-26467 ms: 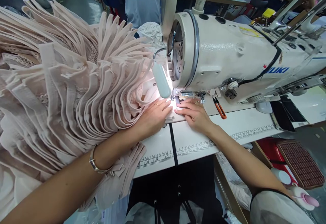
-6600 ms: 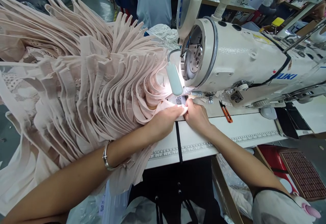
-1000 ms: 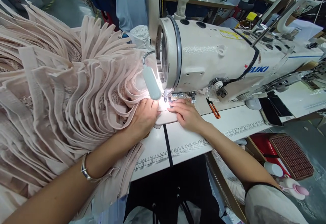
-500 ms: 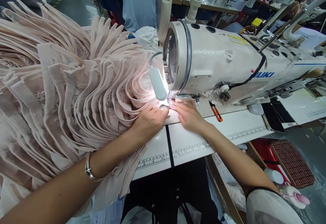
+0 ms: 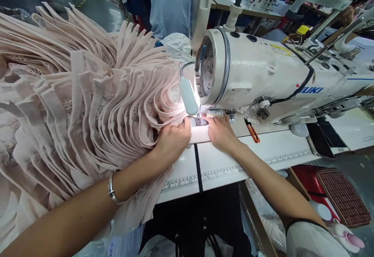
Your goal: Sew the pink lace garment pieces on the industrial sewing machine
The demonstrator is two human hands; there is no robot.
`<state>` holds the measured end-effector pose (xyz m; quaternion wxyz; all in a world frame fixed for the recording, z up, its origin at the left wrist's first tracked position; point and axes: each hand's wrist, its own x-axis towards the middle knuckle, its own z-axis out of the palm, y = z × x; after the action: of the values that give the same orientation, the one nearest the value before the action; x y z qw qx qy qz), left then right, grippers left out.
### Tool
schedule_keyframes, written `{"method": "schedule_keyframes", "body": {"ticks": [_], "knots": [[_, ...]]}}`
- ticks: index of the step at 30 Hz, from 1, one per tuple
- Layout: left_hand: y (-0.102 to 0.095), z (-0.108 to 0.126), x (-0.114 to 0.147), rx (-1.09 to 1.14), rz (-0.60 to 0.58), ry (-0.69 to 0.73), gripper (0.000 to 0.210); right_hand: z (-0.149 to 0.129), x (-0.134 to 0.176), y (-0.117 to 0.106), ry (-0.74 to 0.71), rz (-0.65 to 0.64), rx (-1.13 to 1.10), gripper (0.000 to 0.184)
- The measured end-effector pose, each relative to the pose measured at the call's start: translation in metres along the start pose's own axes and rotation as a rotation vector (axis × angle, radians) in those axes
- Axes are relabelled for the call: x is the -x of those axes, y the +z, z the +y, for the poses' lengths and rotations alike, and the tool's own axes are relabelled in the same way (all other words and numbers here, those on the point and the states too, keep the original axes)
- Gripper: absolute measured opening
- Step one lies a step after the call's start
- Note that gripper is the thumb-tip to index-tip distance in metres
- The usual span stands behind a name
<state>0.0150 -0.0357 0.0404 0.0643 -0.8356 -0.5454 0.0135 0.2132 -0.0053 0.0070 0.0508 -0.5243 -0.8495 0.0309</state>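
A short pale pink fabric band (image 5: pixel 199 135) lies stretched between my hands, just in front of the presser foot (image 5: pixel 198 120) of a white sewing machine (image 5: pixel 248 68). My left hand (image 5: pixel 174 140) is closed on the band's left end, thumb against curled fingers, beside the heaped garments. On the other end, my right hand (image 5: pixel 221 133) grips with its thumb near the foot; its other fingers are partly hidden under the machine head. A small lamp (image 5: pixel 188 96) lights the needle area. Pale pink garments (image 5: pixel 117 109) with lace and straps fill the left side.
Orange thread snips (image 5: pixel 251 130) lie right of my right hand. A dark phone-like slab (image 5: pixel 319 139) rests farther right. A printed ruler (image 5: pixel 222 171) runs along the table's front edge. Beyond the machine is a person in a blue shirt (image 5: pixel 169 6).
My hands have moved apart, and the pale band now shows between them at the presser foot. The whole view has shifted, so things sit a little farther right.
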Motion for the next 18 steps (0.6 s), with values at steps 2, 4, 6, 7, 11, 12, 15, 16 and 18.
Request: {"method": "schedule_keyframes", "body": {"ticks": [2,4,6,7,11,12,15,16,18], "knots": [[-0.001,0.001,0.002,0.006,-0.021,-0.024,0.041,-0.005,-0.005,-0.006,0.099,-0.062,0.051,0.054],[0.0,-0.001,0.001,0.008,-0.047,-0.038,0.045,-0.01,-0.01,-0.013,0.168,-0.143,0.073,0.053],[0.002,-0.004,-0.005,0.007,-0.068,-0.038,0.044,-0.014,-0.012,-0.019,0.2,-0.17,0.081,0.052],[0.003,-0.006,-0.009,0.01,-0.073,-0.034,0.042,-0.015,-0.012,-0.021,0.2,-0.153,0.089,0.051],[0.003,-0.015,-0.032,0.066,-0.056,-0.021,0.034,-0.017,-0.011,-0.018,0.116,-0.043,0.102,0.049],[0.003,-0.016,-0.037,0.088,-0.051,-0.023,0.033,-0.015,-0.01,-0.015,0.083,-0.033,0.088,0.049],[0.002,-0.015,-0.047,0.139,-0.024,-0.031,0.03,-0.011,-0.008,-0.009,0.001,-0.014,0.033,0.05],[0.002,-0.014,-0.049,0.146,-0.018,-0.035,0.029,-0.009,-0.008,-0.008,-0.012,0.0,0.022,0.051],[0.004,-0.013,-0.051,0.154,-0.013,-0.043,0.029,-0.007,-0.007,-0.007,-0.017,0.028,0.015,0.053]]}}
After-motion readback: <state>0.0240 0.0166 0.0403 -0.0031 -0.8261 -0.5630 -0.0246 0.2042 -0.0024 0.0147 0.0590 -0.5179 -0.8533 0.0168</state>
